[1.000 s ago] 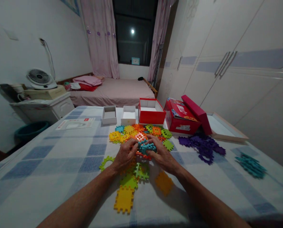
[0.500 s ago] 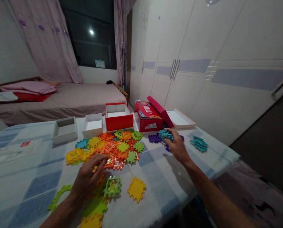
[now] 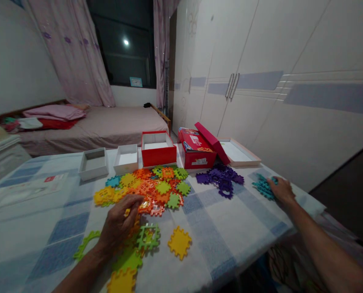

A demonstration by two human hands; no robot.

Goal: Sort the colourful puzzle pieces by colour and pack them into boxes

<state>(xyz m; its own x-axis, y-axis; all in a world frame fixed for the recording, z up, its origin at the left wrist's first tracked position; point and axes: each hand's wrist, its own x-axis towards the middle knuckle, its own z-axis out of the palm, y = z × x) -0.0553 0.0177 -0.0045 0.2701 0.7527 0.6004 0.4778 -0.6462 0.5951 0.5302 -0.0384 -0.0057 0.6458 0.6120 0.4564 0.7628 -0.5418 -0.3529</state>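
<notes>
My left hand [image 3: 122, 221] rests at the near edge of a heap of orange, yellow and green notched plastic building pieces [image 3: 145, 187]. Its fingers are curled in, and a bit of yellow shows between thumb and fingers; what they grip is hidden. At the right, my right hand [image 3: 281, 190] has its fingers closed on teal notched building pieces [image 3: 263, 186], low over the tablecloth. Purple pieces [image 3: 224, 177] lie in a group between the two hands. A single yellow piece [image 3: 180, 243] and a green square frame piece [image 3: 148, 237] lie nearer me.
Along the back stand a grey-white box [image 3: 93, 167], a white box [image 3: 126, 162], a red open box [image 3: 159, 155] and a red printed box [image 3: 198, 156] with a tilted lid [image 3: 213, 142]. A shallow white tray [image 3: 240, 156] is behind the purple pieces. The table's right edge runs beside my right arm.
My right hand has moved right with the teal pieces, from above the purple group to the teal pieces at the right. My left hand stays at the heap. The view has turned slightly.
</notes>
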